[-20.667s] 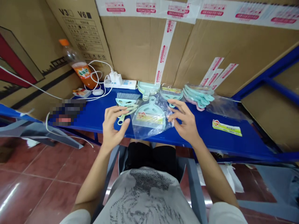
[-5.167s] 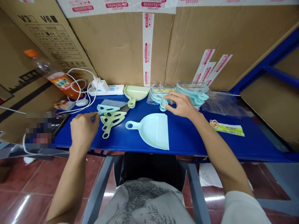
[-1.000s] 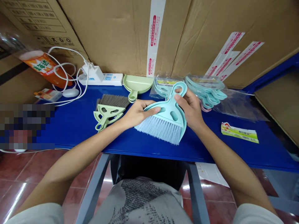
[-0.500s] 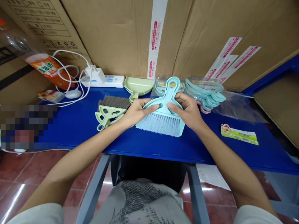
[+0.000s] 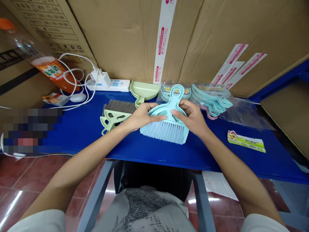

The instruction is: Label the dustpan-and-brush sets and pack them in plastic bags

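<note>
Cardboard walls (image 5: 125, 38) back a blue table (image 5: 79, 125) — reddish floor tiles (image 5: 45, 170) gleam below.

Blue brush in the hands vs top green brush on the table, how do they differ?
Bristles: pale blue on the blue brush, dark grey on the green brush.
Support: left hand and right hand hold the blue brush; the green brush lies over another green piece.
Direction: the blue brush's bristles point toward the person, the green brush's away.
Shared: both bodies have cut-outs.
</note>
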A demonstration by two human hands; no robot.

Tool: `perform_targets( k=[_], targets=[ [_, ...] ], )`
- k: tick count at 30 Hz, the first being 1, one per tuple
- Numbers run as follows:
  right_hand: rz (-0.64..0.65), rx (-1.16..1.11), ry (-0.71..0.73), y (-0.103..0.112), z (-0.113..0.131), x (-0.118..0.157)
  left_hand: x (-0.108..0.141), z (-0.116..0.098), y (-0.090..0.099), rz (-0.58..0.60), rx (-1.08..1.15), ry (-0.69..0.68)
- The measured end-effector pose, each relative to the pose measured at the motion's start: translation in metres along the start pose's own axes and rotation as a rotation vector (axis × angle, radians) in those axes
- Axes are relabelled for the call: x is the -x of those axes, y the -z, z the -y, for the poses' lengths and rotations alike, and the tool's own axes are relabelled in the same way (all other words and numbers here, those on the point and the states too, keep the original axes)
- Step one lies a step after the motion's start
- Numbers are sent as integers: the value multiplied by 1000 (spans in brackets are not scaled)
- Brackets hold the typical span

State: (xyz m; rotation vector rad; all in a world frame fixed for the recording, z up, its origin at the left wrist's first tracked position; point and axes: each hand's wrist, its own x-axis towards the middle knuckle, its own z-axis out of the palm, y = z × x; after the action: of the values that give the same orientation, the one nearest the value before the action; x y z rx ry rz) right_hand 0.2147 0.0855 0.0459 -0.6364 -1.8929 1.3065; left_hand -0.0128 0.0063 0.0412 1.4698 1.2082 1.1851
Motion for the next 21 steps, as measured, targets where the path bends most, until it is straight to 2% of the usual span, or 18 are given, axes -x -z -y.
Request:
perform_targets(
  k=[4,8,12,18,21],
  targets=[
    [-15,-7,-35,0,-1,1,0,-6,3,63,62,2],
    [10,-129,-133,-6,0,5,-4,-6,13,101,89,-51],
    [12,-125,-126,-11,5,7,-7,-1,22,253,32,1],
    [75,-39,-153,0,7,1,-5,1,21,454,-37,12],
    [147,-27,-171,6,9,-1,-7,1,24,464,-70,-31]
  ],
)
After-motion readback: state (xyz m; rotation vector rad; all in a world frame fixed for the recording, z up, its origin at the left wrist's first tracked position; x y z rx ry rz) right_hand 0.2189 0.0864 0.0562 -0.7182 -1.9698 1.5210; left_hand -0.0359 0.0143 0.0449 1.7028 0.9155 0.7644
